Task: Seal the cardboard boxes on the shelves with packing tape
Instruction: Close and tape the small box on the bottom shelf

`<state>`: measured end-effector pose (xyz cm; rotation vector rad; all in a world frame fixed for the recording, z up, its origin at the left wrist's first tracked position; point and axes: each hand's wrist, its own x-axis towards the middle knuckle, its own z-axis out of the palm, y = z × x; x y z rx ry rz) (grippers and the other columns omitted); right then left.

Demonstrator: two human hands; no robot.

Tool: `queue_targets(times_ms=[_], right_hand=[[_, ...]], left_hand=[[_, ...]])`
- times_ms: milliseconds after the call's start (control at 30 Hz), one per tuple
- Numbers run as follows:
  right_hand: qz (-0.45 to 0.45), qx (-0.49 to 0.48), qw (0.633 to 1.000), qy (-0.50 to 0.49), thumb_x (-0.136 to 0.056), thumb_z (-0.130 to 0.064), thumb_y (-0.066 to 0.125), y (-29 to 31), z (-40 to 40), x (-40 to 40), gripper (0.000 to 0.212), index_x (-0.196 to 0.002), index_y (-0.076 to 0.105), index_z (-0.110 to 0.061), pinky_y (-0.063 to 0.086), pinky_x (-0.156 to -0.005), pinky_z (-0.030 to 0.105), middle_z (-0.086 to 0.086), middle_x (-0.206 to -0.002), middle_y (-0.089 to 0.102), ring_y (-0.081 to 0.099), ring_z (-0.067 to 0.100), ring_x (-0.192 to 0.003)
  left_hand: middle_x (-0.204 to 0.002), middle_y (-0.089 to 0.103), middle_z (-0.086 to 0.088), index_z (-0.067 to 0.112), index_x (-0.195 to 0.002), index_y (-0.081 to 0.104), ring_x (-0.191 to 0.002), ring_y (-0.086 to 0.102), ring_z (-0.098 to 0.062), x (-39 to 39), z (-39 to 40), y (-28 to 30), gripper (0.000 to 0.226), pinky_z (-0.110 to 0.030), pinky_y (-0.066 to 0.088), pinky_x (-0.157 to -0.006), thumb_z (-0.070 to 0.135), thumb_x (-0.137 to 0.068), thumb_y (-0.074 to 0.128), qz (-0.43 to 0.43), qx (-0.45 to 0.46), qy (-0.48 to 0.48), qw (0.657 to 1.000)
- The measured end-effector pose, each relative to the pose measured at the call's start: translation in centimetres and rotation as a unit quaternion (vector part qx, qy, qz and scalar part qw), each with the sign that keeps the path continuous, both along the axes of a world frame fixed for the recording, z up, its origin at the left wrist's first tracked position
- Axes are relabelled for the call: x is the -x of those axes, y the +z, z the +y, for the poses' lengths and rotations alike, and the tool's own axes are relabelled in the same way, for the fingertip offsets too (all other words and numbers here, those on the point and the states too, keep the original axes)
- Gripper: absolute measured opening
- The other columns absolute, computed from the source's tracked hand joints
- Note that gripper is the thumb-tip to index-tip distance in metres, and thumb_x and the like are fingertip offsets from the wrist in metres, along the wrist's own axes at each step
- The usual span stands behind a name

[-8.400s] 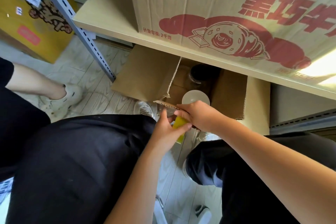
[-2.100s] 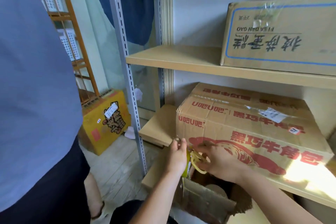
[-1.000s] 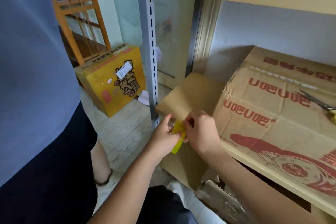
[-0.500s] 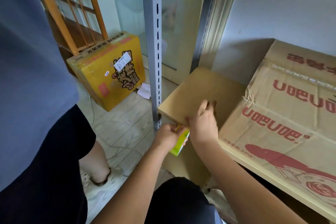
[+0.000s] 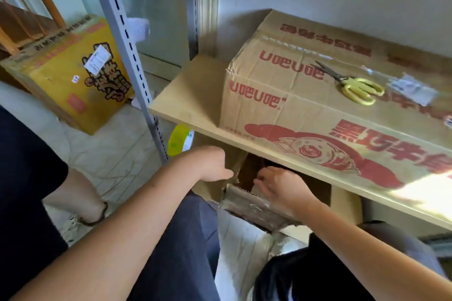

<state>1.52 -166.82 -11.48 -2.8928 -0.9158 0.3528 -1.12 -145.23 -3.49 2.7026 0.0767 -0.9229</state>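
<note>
My left hand (image 5: 210,164) is curling its fingers over the open box (image 5: 247,193) edge on the bottom shelf, and my right hand (image 5: 281,188) is reaching in with fingers loosely bent on the front flap (image 5: 249,205), though I can't tell if they're actually gripping. The yellow tape roll (image 5: 180,140) is sitting just beside the left wrist, under the shelf board (image 5: 193,95). Looks like I'm folding flaps shut, so next I'm guessing flaps down flat, then tape; scissors (image 5: 352,84) are waiting on the sealed box (image 5: 305,110) above.

Both forearms are bare to the elbow, no sleeves showing; dark, possibly navy trousers (image 5: 186,252) cover the legs.
</note>
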Motion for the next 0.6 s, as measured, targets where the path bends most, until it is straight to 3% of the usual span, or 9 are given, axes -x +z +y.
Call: queue_targets(times_ms=[67, 133, 167, 267, 333, 400, 467, 600], right_hand=[[0.100, 0.085, 0.990, -0.050, -0.095, -0.061, 0.046, -1.2, -3.9, 0.6, 0.061, -0.145, 0.042, -0.027, 0.049, -0.092, 0.031, -0.005, -0.133, 0.057, 0.058, 0.019, -0.118], [0.119, 0.064, 0.987, -0.092, -0.092, -0.061, 0.053, -2.6, -5.3, 1.2, 0.064, -0.146, 0.043, -0.028, 0.051, -0.087, 0.029, -0.003, -0.131, 0.062, 0.061, 0.018, -0.114], [0.108, 0.045, 0.988, -0.105, -0.093, -0.056, 0.055, -3.1, -5.4, 1.5, 0.058, -0.143, 0.047, -0.029, 0.051, -0.082, 0.027, -0.003, -0.126, 0.065, 0.063, 0.018, -0.109], [0.058, 0.069, 0.993, -0.074, -0.095, -0.050, 0.051, -4.4, -4.8, 2.0, 0.042, -0.129, 0.057, -0.025, 0.045, -0.072, 0.027, -0.002, -0.110, 0.067, 0.064, 0.020, -0.098], [0.032, 0.075, 0.994, -0.078, -0.091, -0.066, 0.045, -5.0, -4.5, 2.4, 0.051, -0.106, 0.064, -0.021, 0.046, -0.067, 0.030, -0.002, -0.094, 0.067, 0.064, 0.020, -0.086], [0.013, 0.079, 0.992, -0.096, -0.092, -0.070, 0.034, -5.7, -4.5, 2.6, 0.060, -0.091, 0.066, -0.019, 0.047, -0.061, 0.030, -0.002, -0.080, 0.064, 0.061, 0.019, -0.072], [0.003, 0.110, 0.990, -0.084, -0.098, -0.062, 0.034, -6.4, -4.4, 2.8, 0.055, -0.091, 0.066, -0.018, 0.043, -0.057, 0.029, -0.002, -0.075, 0.059, 0.056, 0.019, -0.066], [-0.001, 0.162, 0.987, -0.016, -0.101, -0.028, 0.049, -6.5, -4.3, 3.0, 0.020, -0.105, 0.065, -0.017, 0.041, -0.061, 0.030, 0.000, -0.087, 0.062, 0.056, 0.022, -0.071]], left_hand=[[-0.084, 0.072, -0.010, 0.005, -0.091, 0.071, -0.084, 0.069, -0.027, -0.4, -4.0, -1.0, 0.048, -0.032, 0.050, -0.074, 0.043, -0.099, 0.044, 0.072, 0.036, -0.068, 0.994], [-0.080, 0.065, -0.004, 0.004, -0.079, 0.063, -0.067, 0.059, -0.026, -0.7, -7.4, -2.7, 0.047, -0.031, 0.044, -0.064, 0.041, -0.101, 0.044, 0.067, 0.049, -0.093, 0.992], [-0.083, 0.061, -0.006, 0.002, -0.084, 0.062, -0.069, 0.057, -0.028, -0.7, -8.6, -3.9, 0.042, -0.032, 0.042, -0.063, 0.037, -0.101, 0.046, 0.034, 0.053, -0.100, 0.993], [-0.117, 0.057, -0.004, 0.016, -0.123, 0.062, -0.108, 0.055, -0.026, 0.4, -10.4, -7.3, 0.031, -0.039, 0.046, -0.090, 0.029, -0.097, 0.055, -0.135, 0.014, -0.116, 0.984], [-0.116, 0.058, -0.003, 0.020, -0.116, 0.064, -0.112, 0.051, -0.026, 1.0, -10.9, -9.4, 0.023, -0.039, 0.041, -0.093, 0.024, -0.094, 0.057, -0.151, -0.021, -0.150, 0.977], [-0.095, 0.061, -0.006, 0.018, -0.090, 0.062, -0.094, 0.057, -0.028, 1.4, -11.7, -10.4, 0.010, -0.036, 0.040, -0.080, 0.012, -0.093, 0.054, -0.119, -0.059, -0.146, 0.980], [-0.081, 0.058, -0.006, 0.016, -0.084, 0.062, -0.076, 0.054, -0.028, 1.5, -12.3, -10.6, 0.016, -0.033, 0.041, -0.067, 0.004, -0.091, 0.053, -0.116, -0.098, -0.130, 0.980], [-0.089, 0.067, -0.004, 0.020, -0.094, 0.069, -0.076, 0.058, -0.025, 1.8, -12.5, -10.6, 0.023, -0.031, 0.038, -0.064, 0.006, -0.090, 0.051, -0.130, -0.129, -0.159, 0.970]])
